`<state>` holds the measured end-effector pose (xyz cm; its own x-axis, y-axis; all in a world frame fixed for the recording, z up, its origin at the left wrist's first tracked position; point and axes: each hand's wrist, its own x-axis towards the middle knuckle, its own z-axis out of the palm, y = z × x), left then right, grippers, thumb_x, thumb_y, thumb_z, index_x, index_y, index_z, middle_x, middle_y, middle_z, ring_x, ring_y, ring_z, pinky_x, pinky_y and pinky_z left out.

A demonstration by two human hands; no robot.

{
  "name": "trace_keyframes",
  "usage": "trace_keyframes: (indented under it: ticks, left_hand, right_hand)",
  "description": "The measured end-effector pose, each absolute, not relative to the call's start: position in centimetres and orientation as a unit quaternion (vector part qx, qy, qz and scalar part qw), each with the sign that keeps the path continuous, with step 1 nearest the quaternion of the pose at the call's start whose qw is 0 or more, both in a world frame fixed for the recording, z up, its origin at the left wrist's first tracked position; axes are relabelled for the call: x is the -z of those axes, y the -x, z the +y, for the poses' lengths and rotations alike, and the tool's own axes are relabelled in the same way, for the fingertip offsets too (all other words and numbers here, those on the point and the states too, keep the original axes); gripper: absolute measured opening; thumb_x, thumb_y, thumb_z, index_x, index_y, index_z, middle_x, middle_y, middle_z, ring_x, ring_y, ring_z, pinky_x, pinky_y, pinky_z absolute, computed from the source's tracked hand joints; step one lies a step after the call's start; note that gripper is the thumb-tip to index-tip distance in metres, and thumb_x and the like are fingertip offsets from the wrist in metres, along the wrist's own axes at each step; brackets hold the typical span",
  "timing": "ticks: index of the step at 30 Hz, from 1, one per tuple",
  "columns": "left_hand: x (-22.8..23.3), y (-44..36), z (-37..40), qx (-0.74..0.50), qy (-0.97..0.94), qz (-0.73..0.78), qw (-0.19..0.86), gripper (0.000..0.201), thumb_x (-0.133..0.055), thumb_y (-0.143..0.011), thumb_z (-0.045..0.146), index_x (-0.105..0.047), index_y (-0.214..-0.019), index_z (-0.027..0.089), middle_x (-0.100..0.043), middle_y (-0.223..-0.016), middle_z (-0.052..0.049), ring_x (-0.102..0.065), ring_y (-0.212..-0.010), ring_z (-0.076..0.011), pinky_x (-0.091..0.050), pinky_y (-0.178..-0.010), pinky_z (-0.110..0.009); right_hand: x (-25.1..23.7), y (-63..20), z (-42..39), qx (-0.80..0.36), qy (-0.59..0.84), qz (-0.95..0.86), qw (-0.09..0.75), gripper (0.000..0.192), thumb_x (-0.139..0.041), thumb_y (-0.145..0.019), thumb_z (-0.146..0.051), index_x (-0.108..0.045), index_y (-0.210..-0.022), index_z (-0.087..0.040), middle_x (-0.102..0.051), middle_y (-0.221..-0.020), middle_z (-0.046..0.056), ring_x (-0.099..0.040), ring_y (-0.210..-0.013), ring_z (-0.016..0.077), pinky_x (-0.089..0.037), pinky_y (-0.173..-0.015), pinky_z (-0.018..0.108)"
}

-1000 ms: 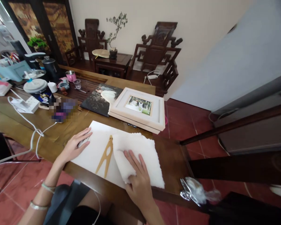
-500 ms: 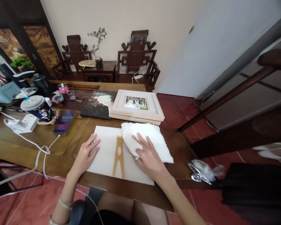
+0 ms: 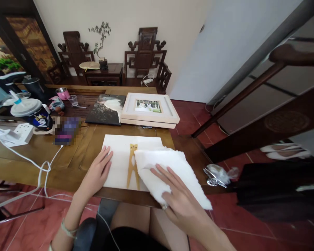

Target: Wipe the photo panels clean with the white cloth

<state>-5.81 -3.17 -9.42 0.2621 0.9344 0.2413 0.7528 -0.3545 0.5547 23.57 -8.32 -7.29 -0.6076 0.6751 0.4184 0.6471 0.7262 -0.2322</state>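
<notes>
A wooden table (image 3: 68, 157) was seen from above, with 2 bare hands at its near edge. The left hand (image 3: 98, 172) was laid flat, fingers spread, on the left part of a white board (image 3: 119, 157) that lay at the near edge of the table. The right hand (image 3: 178, 200) was pressed open-palmed on a white cloth (image 3: 172, 170), which covered the right part of the board and hung past the near edge. Neither hand was closed around anything. A tan wooden stand piece (image 3: 132, 164), shaped like a narrow A, lay on the board between the hands, its right side touched by the cloth.

The cloth was judged soft, light and limp, with ragged edges; it would likely bunch under pressure and be best taken at a corner or edge. The board was judged stiff and flat, best steadied from above.

Behind the board, a pale picture frame (image 3: 149, 111) and a dark photo print (image 3: 104, 113) lay toward the far edge.

Compared with 0.5 s earlier, the cloth and right hand had been drawn nearer the near edge, and more of the board's far right corner was uncovered.
</notes>
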Motion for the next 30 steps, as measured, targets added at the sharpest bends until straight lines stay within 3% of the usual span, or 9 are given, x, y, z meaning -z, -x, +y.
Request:
trace_keyframes:
  ticks: [8, 13, 19, 30]
  left_hand:
    - [9.1, 6.8, -2.3, -0.267, -0.793, 0.523, 0.162, 0.045, -0.037, -0.1, 0.035, -0.046, -0.142, 0.022, -0.037, -0.155, -0.008, -0.026, -0.147, -0.0232, -0.027, -0.119, -0.05]
    - [9.1, 6.9, -2.4, -0.206, -0.81, 0.53, 0.143, 0.054, -0.04, -0.099, 0.041, -0.033, -0.15, 0.026, -0.026, -0.16, -0.006, -0.02, -0.149, -0.026, -0.023, -0.119, -0.051]
    - [9.6, 7.1, -1.9, -0.198, -0.816, 0.526, 0.137, 0.053, -0.034, -0.101, 0.039, -0.025, -0.152, 0.028, -0.023, -0.162, -0.003, -0.018, -0.149, -0.0257, -0.022, -0.12, -0.052]
    - [9.4, 7.0, -2.2, -0.208, -0.81, 0.53, 0.141, 0.054, -0.038, -0.099, 0.042, -0.031, -0.15, 0.028, -0.028, -0.16, -0.003, -0.023, -0.148, -0.0262, -0.025, -0.119, -0.051]
  right_hand:
    - [8.1, -23.0, -1.0, -0.016, 0.398, -0.886, 0.236, 0.021, -0.05, -0.073, 0.0, -0.065, -0.071, -0.015, -0.053, -0.139, 0.023, -0.032, -0.14, 0.0369, -0.028, -0.111, 0.067]
    - [8.5, -22.3, -5.5, -0.008, 0.394, -0.887, 0.241, 0.021, -0.05, -0.066, 0.002, -0.061, -0.062, -0.016, -0.052, -0.139, 0.025, -0.032, -0.139, 0.0406, -0.028, -0.11, 0.07]
    - [8.1, -22.6, -10.7, -0.007, 0.362, -0.891, 0.276, 0.024, -0.046, -0.059, 0.003, -0.053, -0.055, -0.02, -0.044, -0.148, 0.018, -0.031, -0.141, 0.0375, -0.034, -0.11, 0.064]
    - [8.4, -21.5, 0.5, -0.036, 0.444, -0.867, 0.222, 0.017, -0.053, -0.08, -0.004, -0.064, -0.072, -0.015, -0.046, -0.146, 0.02, -0.024, -0.143, 0.0388, -0.026, -0.112, 0.067]
